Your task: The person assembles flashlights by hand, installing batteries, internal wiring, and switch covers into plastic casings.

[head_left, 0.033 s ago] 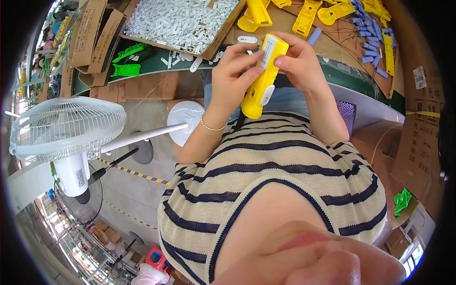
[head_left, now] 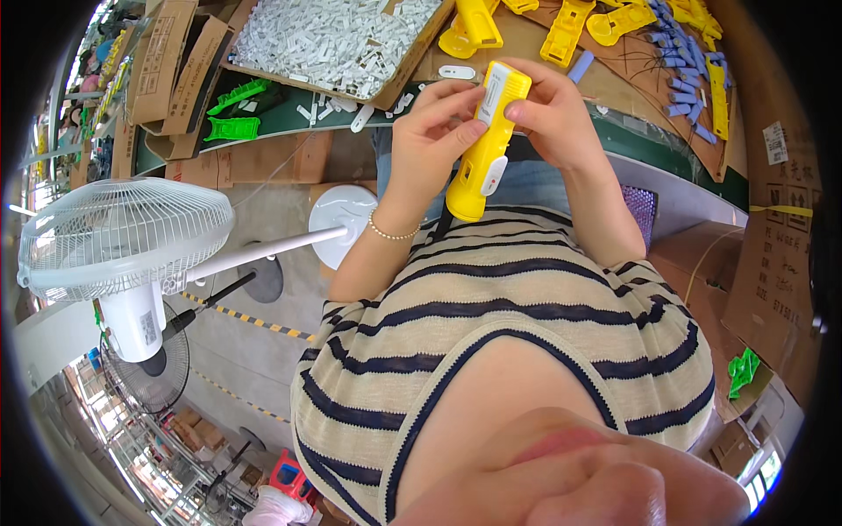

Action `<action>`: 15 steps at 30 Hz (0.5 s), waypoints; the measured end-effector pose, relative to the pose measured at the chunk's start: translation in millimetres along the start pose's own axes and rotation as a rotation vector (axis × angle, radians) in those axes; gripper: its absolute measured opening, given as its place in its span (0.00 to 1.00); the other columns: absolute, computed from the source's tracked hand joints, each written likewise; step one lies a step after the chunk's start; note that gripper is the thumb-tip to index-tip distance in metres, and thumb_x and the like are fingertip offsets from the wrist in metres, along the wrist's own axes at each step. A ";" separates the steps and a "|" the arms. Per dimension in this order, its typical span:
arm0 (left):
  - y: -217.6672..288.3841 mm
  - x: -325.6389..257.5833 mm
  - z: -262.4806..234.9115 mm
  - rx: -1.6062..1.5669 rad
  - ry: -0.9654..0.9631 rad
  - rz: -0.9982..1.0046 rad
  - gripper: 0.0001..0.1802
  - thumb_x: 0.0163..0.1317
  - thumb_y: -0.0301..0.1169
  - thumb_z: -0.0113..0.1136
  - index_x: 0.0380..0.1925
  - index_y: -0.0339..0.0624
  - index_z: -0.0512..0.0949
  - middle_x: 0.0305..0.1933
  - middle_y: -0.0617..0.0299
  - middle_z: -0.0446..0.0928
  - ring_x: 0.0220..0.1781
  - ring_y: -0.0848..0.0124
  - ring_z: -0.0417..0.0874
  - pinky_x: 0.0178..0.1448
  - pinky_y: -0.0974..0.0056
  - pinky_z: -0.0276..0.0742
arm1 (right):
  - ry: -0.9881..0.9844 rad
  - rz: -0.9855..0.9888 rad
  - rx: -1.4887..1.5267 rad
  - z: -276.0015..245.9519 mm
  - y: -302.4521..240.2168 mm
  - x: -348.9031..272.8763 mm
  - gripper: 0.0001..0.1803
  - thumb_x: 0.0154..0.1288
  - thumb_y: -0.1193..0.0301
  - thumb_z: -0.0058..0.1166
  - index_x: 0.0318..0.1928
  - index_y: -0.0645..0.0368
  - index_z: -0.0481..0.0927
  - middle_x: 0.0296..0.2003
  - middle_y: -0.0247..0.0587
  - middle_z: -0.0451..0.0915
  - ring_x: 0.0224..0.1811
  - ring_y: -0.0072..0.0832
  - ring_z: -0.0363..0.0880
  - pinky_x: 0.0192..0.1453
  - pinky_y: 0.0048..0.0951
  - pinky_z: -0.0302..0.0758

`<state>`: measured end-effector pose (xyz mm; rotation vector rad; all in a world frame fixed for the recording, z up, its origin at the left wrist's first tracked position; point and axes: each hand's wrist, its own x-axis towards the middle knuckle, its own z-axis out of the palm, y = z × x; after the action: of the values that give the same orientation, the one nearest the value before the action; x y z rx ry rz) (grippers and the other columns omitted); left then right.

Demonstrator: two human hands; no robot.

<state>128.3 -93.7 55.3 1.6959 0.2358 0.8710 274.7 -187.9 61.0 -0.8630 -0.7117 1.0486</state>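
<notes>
Between both hands, in front of my lap, is a yellow flashlight (head_left: 496, 145) with a ribbed upper end. It stands tilted, its rounded end toward my body. A white switch piece (head_left: 494, 176) sits on its lower side, and a narrow white strip (head_left: 491, 95) lies along its upper face. My left hand (head_left: 433, 131) holds the flashlight from the left, thumb and fingertips against its edge near the strip. My right hand (head_left: 553, 114) grips the upper right side, thumb in front and the other fingers partly hidden behind.
On the green-edged bench, a carton (head_left: 386, 98) holds many small white parts. Yellow shells (head_left: 567, 33) and lilac wired cylinders (head_left: 686, 86) lie to the right; green shells (head_left: 233, 129) to the left. A white fan (head_left: 123, 237) stands left, a tall carton (head_left: 772, 254) right.
My left fingertips have slid slightly down and left along the flashlight, uncovering more of the white strip. The flashlight has shifted a little; my right hand keeps its grip.
</notes>
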 end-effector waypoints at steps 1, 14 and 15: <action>0.6 -0.5 2.3 -0.348 0.064 -0.281 0.18 0.52 0.21 0.63 0.46 0.31 0.78 0.50 0.51 0.72 0.40 0.69 0.79 0.46 0.72 0.74 | 0.052 -0.005 -0.054 1.5 -1.5 1.6 0.28 0.53 0.74 0.63 0.55 0.69 0.70 0.44 0.42 0.79 0.46 0.27 0.79 0.50 0.28 0.77; -8.3 -7.8 4.3 0.035 -0.037 -0.036 0.31 0.66 0.28 0.47 0.66 0.31 0.52 0.62 0.47 0.65 0.62 0.64 0.69 0.63 0.64 0.65 | 0.247 -0.269 -0.755 13.4 6.3 4.7 0.09 0.55 0.71 0.61 0.35 0.63 0.82 0.37 0.36 0.80 0.38 0.22 0.78 0.40 0.24 0.73; -6.1 -8.6 4.7 0.061 -0.039 -0.095 0.30 0.67 0.27 0.44 0.67 0.33 0.51 0.61 0.51 0.65 0.59 0.68 0.69 0.61 0.66 0.65 | 0.256 -0.317 -0.802 13.6 5.4 4.1 0.09 0.56 0.71 0.61 0.35 0.63 0.82 0.36 0.36 0.79 0.38 0.22 0.78 0.40 0.26 0.73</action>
<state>127.0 -100.2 45.9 1.7415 0.3169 0.7665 262.5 -179.2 63.3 -1.4782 -1.0264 0.3318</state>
